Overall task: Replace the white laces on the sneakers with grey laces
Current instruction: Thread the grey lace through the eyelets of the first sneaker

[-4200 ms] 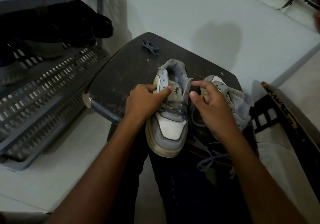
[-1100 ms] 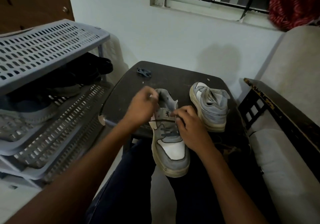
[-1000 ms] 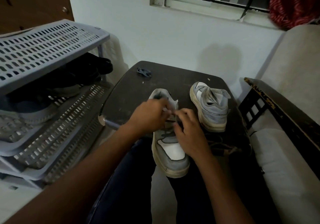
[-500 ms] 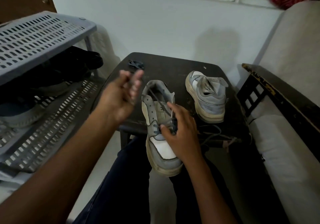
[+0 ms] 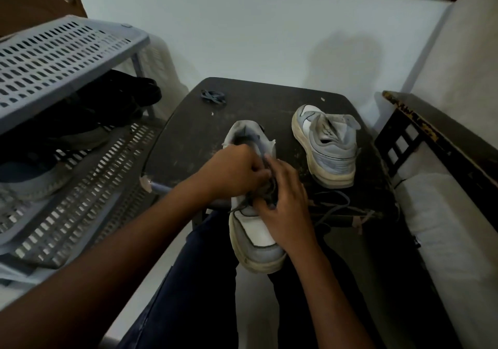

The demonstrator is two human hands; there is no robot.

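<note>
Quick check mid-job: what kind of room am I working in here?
Probably a home, perhaps an entry or living corner: a plastic shoe rack holding footwear, a cushioned wooden-armed seat, and a small dark table where sneakers are being laced.

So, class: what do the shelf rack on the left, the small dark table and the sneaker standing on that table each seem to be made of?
Shelf rack: looks like moulded grey plastic, matt, pierced with rows of slots.
Table: dark, dull top, scuffed and speckled, tape at a corner; possibly laminate or painted wood, unclear.
Sneaker: grey, suede-like and white smooth panels, likely leather or synthetic, with a thick, off-white, rubbery-looking sole.
</note>
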